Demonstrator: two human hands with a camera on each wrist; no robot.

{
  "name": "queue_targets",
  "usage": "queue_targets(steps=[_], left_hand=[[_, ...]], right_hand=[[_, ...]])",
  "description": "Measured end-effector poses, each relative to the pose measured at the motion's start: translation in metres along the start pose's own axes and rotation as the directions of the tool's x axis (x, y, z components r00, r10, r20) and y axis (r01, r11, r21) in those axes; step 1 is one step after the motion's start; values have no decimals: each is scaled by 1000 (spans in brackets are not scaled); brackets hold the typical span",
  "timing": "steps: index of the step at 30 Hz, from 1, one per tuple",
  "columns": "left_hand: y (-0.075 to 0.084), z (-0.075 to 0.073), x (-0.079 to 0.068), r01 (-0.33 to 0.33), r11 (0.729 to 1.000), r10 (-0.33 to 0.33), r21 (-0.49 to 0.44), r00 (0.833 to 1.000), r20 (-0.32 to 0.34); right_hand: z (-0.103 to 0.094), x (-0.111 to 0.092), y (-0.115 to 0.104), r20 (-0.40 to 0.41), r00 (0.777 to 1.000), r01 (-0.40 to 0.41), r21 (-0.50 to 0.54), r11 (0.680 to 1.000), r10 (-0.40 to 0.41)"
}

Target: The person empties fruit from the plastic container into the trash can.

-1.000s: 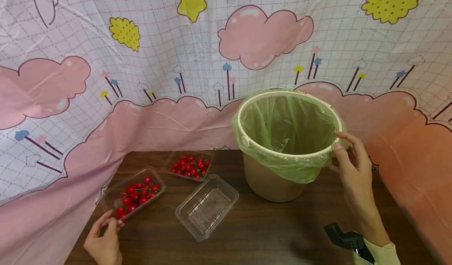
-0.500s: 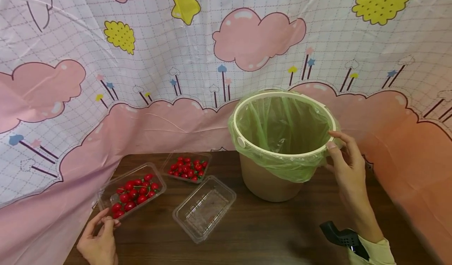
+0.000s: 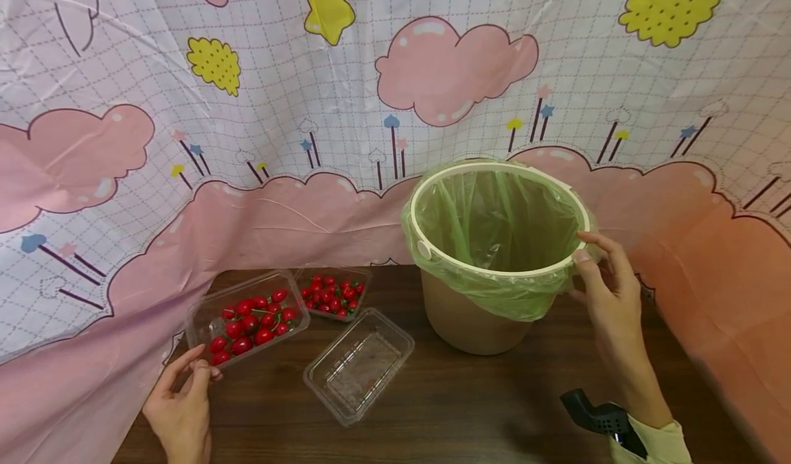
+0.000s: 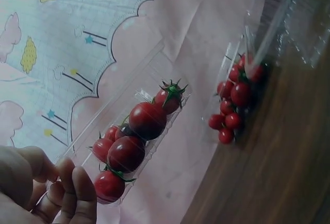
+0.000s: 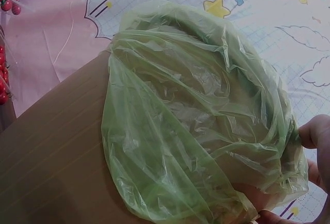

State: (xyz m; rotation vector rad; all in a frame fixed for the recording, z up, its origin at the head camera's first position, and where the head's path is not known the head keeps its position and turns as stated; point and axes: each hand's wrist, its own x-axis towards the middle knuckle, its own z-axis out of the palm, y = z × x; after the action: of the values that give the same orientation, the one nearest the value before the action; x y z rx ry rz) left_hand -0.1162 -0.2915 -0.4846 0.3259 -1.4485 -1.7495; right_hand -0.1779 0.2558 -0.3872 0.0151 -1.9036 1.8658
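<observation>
Shifted rightward since half a second ago, we note: the left tray (image 3: 213,307), whose right end now overlaps the left side of the rear tray (image 3: 327,315) in the head view, with the left hand (image 3: 179,409) carried along at its near-left corner. Bin (image 3: 460,323) and front tray (image 3: 361,368) look unmoved to us on the counter (image 3: 463,409). Left fingers (image 4: 85,195): curled, pinching the tray's corner rim. Its cherry tomatoes (image 3: 250,323) lie heaped toward the right and near sides; more tomatoes fill the rear tray. Whether the left tray is off the counter we cannot tell. Right hand (image 3: 612,296): thumb and fingers pinch the bin's pale hoop (image 3: 494,272) at its right side, where the green bag (image 3: 525,303) folds over the edge. Risks, as we judge them: a one-corner pinch on thin plastic could let the tray twist or flex, and round fruit would roll out over the low wall; pushing on rightward could make it catch the rear tray and jolt both; an uneven pull on the hoop might slip the bag inward or tip the bin.
</observation>
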Motion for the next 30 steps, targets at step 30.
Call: queue_targets(steps=[30], left_hand=[[31, 65, 9, 17, 999, -10, -27, 964, 266]], right_hand=[[1, -1, -1, 8, 1000, 2, 7, 1000, -2]])
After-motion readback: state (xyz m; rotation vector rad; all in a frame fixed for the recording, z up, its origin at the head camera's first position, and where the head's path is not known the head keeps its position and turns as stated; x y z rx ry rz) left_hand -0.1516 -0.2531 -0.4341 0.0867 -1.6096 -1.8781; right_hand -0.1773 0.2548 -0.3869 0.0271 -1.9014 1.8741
